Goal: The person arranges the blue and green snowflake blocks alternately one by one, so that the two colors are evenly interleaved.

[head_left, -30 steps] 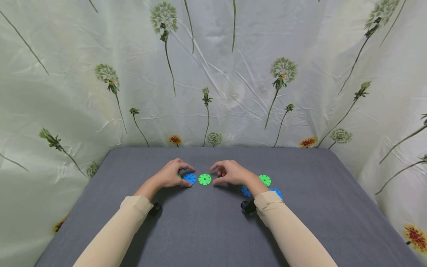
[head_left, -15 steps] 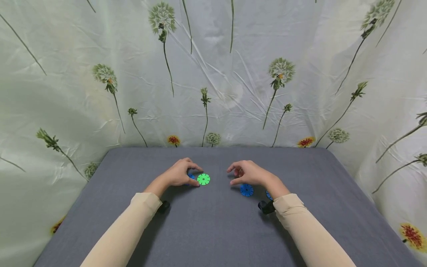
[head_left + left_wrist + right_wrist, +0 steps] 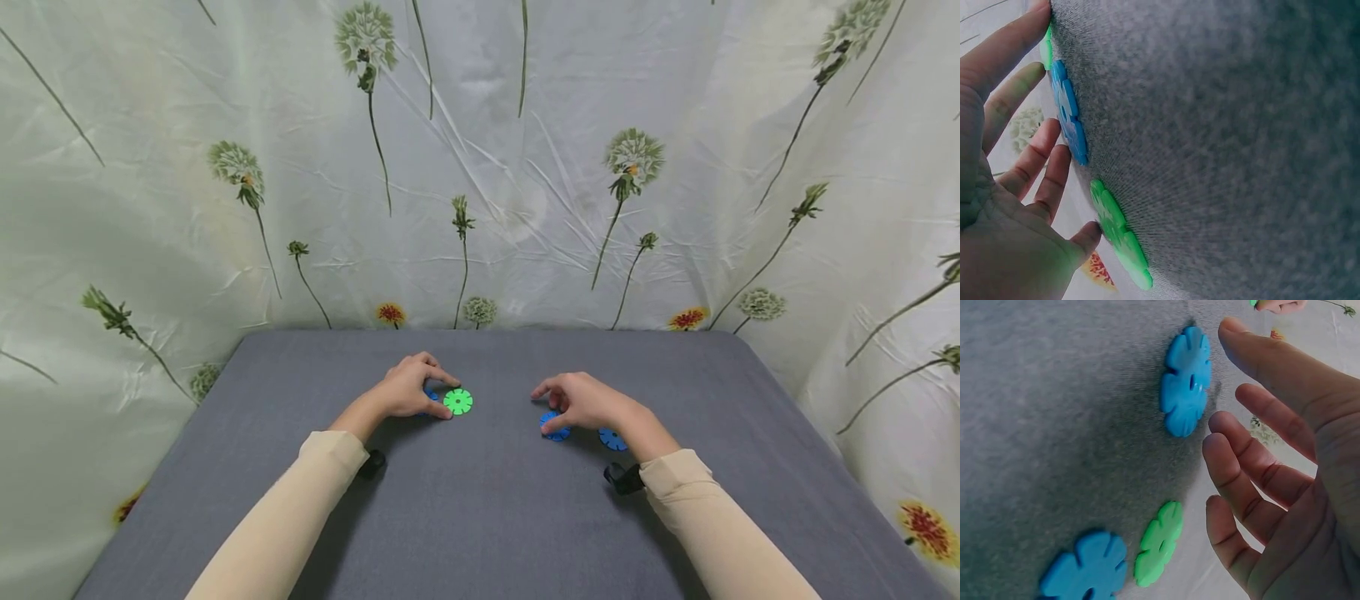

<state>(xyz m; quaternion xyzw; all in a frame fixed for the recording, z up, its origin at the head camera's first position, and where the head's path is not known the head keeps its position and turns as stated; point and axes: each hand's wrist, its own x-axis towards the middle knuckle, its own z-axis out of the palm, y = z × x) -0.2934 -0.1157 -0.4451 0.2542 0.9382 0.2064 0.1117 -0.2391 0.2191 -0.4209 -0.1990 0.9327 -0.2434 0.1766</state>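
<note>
My left hand is spread over a row of flat notched plastic discs. Its thumb and forefinger reach to the edge of a green disc; whether they touch it I cannot tell. A blue disc lies beneath its fingers, and another green disc sits at the little-finger side. My right hand has loosely bent fingers and holds nothing. Its thumb is over the near blue disc. Beside it lie a second blue disc and a green disc, which the right hand hides in the head view.
The grey cloth-covered table carries all the discs. A white curtain printed with dandelions hangs behind its far edge. A dark wrist camera is strapped under the right wrist.
My right hand has moved right, away from the middle green disc, and then nearer to the blue disc. My left hand has shifted right to that green disc, covering more of the blue one.
</note>
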